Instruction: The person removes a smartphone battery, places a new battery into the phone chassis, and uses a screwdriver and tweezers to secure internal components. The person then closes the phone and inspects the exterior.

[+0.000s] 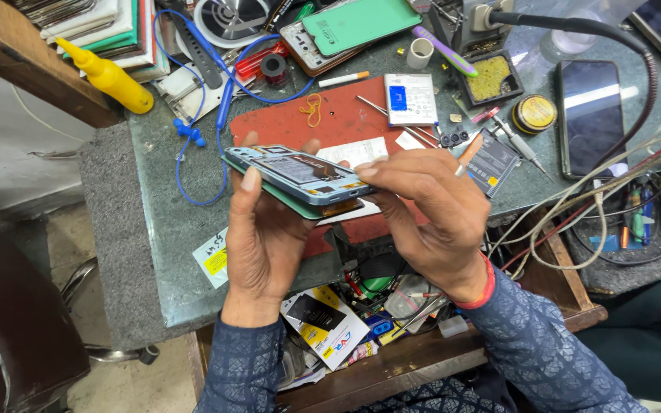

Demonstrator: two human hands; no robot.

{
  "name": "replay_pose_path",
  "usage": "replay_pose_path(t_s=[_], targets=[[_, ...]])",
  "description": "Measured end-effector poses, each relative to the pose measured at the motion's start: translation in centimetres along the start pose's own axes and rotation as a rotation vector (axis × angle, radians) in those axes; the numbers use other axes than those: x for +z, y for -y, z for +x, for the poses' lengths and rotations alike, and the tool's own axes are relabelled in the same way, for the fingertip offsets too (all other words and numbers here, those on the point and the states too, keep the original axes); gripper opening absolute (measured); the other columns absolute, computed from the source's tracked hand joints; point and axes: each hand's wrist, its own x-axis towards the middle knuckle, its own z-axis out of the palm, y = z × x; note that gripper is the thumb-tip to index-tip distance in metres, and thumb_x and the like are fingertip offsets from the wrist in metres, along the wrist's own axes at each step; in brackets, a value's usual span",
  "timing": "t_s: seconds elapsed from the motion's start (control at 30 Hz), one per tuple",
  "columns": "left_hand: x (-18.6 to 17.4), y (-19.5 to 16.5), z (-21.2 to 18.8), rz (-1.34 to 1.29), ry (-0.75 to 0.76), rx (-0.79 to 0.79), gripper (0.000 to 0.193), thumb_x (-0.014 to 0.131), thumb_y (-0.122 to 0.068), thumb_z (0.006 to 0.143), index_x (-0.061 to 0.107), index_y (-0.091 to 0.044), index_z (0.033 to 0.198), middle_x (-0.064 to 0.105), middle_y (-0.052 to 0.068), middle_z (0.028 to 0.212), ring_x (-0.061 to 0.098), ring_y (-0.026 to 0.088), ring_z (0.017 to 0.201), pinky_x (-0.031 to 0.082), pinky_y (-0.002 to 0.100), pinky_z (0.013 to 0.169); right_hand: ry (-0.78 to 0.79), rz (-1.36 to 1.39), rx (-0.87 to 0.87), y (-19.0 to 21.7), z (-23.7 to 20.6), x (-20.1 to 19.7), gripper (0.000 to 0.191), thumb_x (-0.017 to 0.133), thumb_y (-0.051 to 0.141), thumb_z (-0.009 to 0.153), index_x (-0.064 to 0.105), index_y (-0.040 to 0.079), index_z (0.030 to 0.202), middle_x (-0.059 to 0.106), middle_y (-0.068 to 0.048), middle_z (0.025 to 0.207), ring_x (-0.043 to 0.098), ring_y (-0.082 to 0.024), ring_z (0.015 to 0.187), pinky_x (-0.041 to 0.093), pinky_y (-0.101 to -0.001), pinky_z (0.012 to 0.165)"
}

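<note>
Left hand (265,233) fingers grasping opened light-blue smartphone with green back (300,177); right hand (430,210) fingers pinching phone's end, orange-tipped tool (468,155) tucked between fingers; above red rubber mat (346,118) on bench (170,229).

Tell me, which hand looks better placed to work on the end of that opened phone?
Probably the right hand: its fingertips already pinch the end of the opened phone, while the left hand cradles it from beneath.
</note>
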Motion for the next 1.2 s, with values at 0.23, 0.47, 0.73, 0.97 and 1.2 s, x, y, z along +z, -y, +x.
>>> replay_pose_path(t_s=[0.23,0.47,0.73,0.97,1.2], targets=[[0.0,-0.1,-0.2,-0.033,0.045,-0.068,0.057,0.062,-0.032,0.101,0.038,-0.022,0.152,0.053,0.025,0.146,0.058,0.040,0.131,0.054,0.059,0.106,-0.030,0.000,0.075,0.7,-0.5,-0.2,0.021,0.079,-0.008,0.091,0.072,0.005,0.106,0.073,-0.006,0.097,0.072,-0.021,0.093,0.053,-0.0301,0.082],[0.3,-0.2,0.0,0.000,-0.042,0.018,0.061,0.064,-0.032,0.100,0.036,-0.024,0.154,0.050,0.018,0.145,0.054,0.034,0.141,0.053,0.056,0.108,0.024,-0.033,0.053,0.8,0.5,-0.4,0.027,0.080,-0.003,0.092,0.070,0.006,0.115,0.074,-0.007,0.111,0.070,-0.023,0.104,0.053,-0.0332,0.093],[0.6,0.0,-1.1,0.296,-0.004,0.240,0.076,0.068,-0.023,0.101,0.017,-0.027,0.156,0.045,0.021,0.157,0.057,0.028,0.129,0.054,0.048,0.104,0.060,-0.114,-0.030,1.3,0.3,-0.4,0.028,0.080,-0.004,0.095,0.070,0.006,0.120,0.072,-0.006,0.111,0.068,-0.023,0.099,0.053,-0.0339,0.089],[-0.1,1.3,-1.2,0.574,0.036,0.513,0.074,0.069,-0.011,0.110,0.016,-0.019,0.161,0.047,0.025,0.152,0.055,0.023,0.126,0.047,0.039,0.113,0.102,-0.180,-0.084,1.3,0.0,-0.1,0.029,0.080,-0.006,0.093,0.072,0.005,0.119,0.071,-0.006,0.109,0.067,-0.025,0.099,0.053,-0.0353,0.085],[-0.4,1.2,-1.4,0.566,0.018,0.569,0.080,0.072,-0.004,0.106,0.014,-0.019,0.158,0.043,0.021,0.151,0.058,0.026,0.124,0.053,0.040,0.109,0.160,-0.204,-0.103,1.3,0.5,0.7,0.032,0.079,-0.006,0.091,0.072,0.004,0.120,0.071,-0.008,0.111,0.066,-0.030,0.103,0.053,-0.0371,0.086]])
